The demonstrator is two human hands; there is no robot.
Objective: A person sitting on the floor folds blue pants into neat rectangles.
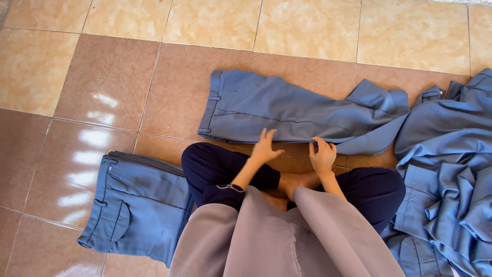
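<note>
A pair of blue trousers (pixel 277 110) lies flat on the tiled floor in front of me, waistband to the left, legs bunched at the right end. My left hand (pixel 265 147) rests with fingers spread on the near edge of the trousers. My right hand (pixel 323 155) pinches the same near edge a little to the right. I sit cross-legged in dark trousers, knees below both hands.
A folded stack of blue trousers (pixel 136 205) sits on the floor at my left. A loose heap of blue garments (pixel 446 179) lies at my right. Glossy brown and beige floor tiles (pixel 107 77) stretch beyond.
</note>
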